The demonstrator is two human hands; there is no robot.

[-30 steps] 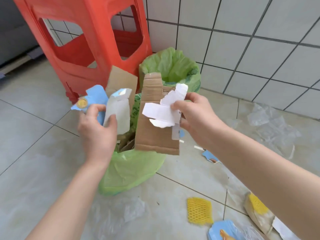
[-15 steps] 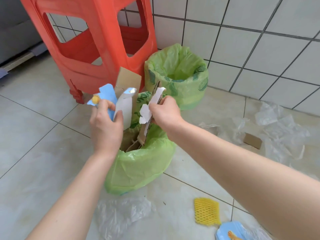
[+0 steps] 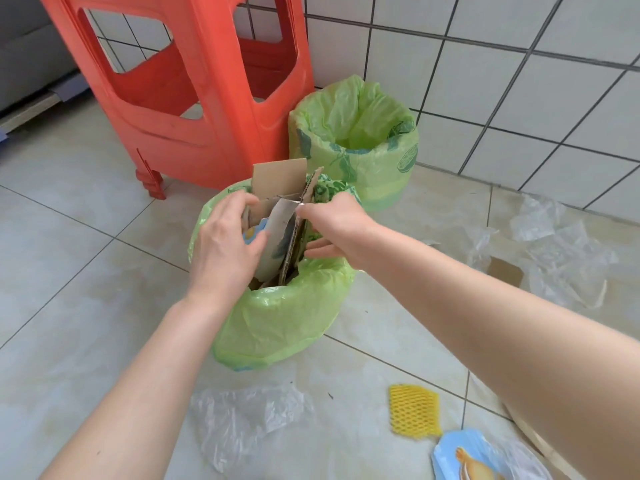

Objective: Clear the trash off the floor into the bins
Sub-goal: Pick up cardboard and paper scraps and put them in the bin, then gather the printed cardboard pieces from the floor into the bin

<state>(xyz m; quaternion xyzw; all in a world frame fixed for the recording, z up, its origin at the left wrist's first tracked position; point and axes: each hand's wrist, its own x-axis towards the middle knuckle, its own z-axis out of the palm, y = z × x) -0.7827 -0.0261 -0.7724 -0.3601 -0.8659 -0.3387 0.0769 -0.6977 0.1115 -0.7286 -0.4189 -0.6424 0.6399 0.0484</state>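
Fingers (image 3: 242, 206) now down inside near bin (image 3: 277, 320).

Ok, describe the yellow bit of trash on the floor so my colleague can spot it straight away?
Start from the red plastic stool, then drop to the nearer green-lined bin where both hands are working. Right of that bin and nearer the camera, the yellow foam net sleeve lies flat on the tile. It is the only yellow, mesh-textured piece, lying between clear plastic film and a blue printed card.
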